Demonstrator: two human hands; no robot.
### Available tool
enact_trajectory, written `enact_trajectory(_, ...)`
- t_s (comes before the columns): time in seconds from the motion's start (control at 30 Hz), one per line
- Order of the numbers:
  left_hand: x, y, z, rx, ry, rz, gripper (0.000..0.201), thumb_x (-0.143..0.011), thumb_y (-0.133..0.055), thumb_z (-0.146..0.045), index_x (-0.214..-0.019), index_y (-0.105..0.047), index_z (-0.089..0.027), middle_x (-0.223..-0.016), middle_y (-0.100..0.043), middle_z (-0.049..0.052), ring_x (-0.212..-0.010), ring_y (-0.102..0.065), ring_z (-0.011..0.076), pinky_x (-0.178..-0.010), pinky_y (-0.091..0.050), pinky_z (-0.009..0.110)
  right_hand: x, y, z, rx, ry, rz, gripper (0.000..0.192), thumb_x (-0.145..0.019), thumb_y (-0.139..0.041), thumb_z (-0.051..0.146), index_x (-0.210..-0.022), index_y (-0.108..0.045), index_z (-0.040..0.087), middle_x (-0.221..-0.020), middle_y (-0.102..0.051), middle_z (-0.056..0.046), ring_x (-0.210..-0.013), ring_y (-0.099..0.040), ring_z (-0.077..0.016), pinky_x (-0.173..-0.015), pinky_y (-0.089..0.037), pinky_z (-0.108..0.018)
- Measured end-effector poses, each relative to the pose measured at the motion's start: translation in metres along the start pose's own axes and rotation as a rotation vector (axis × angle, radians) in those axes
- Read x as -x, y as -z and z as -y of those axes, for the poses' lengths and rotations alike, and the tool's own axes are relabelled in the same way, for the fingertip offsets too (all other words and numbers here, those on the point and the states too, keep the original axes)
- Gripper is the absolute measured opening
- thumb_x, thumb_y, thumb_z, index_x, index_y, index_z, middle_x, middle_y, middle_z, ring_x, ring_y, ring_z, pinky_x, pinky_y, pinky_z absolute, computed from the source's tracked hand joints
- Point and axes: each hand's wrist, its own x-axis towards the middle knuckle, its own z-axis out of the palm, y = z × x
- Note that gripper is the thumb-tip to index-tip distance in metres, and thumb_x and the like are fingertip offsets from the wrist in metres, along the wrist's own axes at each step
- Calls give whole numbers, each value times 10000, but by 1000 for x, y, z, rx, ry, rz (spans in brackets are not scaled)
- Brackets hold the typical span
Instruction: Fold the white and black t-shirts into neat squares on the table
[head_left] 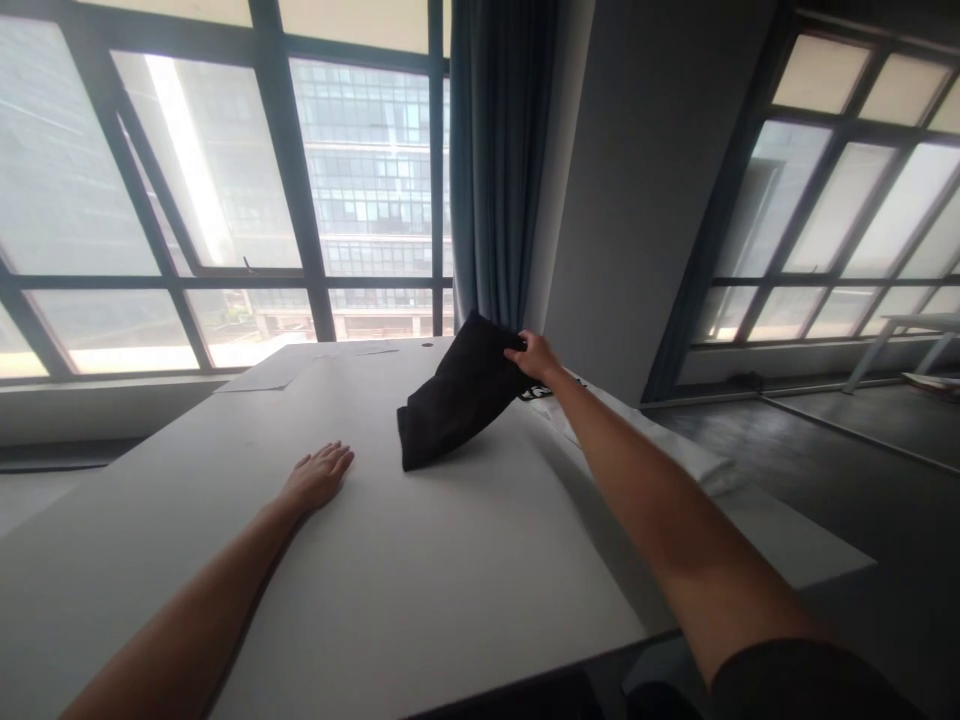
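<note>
My right hand [535, 357] pinches the upper right corner of a black folded cloth [461, 390], perhaps a garment. The cloth is tilted, its right end raised and its lower left edge at or just over the white table [450, 560]. My left hand [319, 476] lies flat on the tabletop to the left of the cloth, fingers stretched out and holding nothing. Partly hidden behind my right wrist is something with a black-and-white pattern [536, 392].
White sheet material [686, 452] lies along the table's right side. Thin white sheets [259, 375] rest at the far left edge, and a small dark disc [427, 345] sits at the far edge. Beyond stand windows, a blue-grey curtain [499, 160] and a pillar [637, 180].
</note>
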Motion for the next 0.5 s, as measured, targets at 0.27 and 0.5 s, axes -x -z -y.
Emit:
enact_trajectory(0.27, -4, -3, 0, -28, -23, -11, 648, -972, -147, -519, -1447, -448, -196, -1558, -352, 94, -1460, -256, 242, -1160, -231, 480, 73, 148, -121, 48, -430, -721, 325, -686, -683, 275, -968, -654, 114, -910, -682, -113, -885, -649, -247, -778, -527, -359)
enact_trajectory(0.5, -4, -10, 0, -7, -62, -86, 598, -966, -181, -516, -1338, -562, -243, -1414, -541, 103, -1366, -417, 264, -1139, -258, 460, 214, 140, -199, -82, -812, -589, 314, -584, -726, 218, -881, -676, 129, -752, -683, -79, -802, -675, -251, -631, -557, -290)
